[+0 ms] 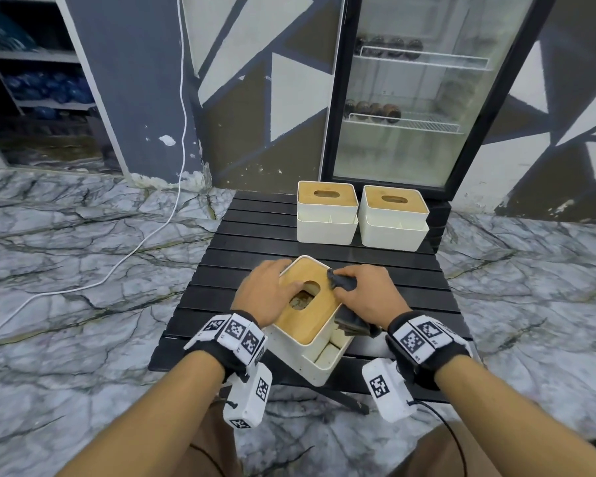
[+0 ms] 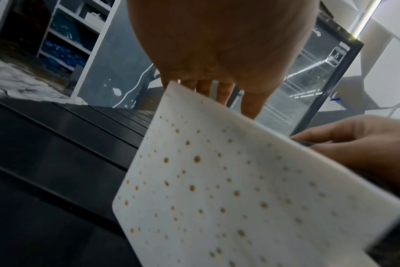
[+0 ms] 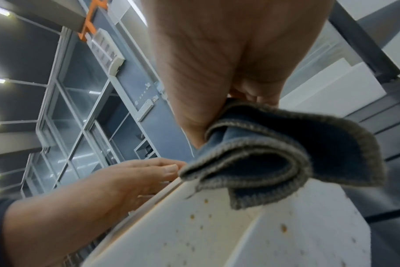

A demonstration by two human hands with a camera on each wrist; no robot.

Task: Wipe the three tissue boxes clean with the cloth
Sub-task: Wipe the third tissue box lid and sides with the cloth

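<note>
The near tissue box (image 1: 301, 325) is white with a wooden slotted lid and sits tilted on the black slatted table (image 1: 255, 235). Its white wall (image 2: 217, 189) carries many small orange-brown specks. My left hand (image 1: 269, 290) rests on the lid's left side with fairly straight fingers (image 3: 149, 171), thumb toward the slot. My right hand (image 1: 369, 297) grips a dark grey cloth (image 1: 343, 282) and presses it on the lid's right edge; a fold of the cloth (image 3: 274, 150) hangs over the box side. Two more tissue boxes (image 1: 326, 211) (image 1: 393, 218) stand side by side at the table's far edge.
A glass-door fridge (image 1: 410, 91) stands right behind the table. A white cable (image 1: 145, 239) trails over the marble floor at left. Shelves with blue packs (image 1: 42, 87) are at far left. Bare slats lie between the near box and the two far boxes.
</note>
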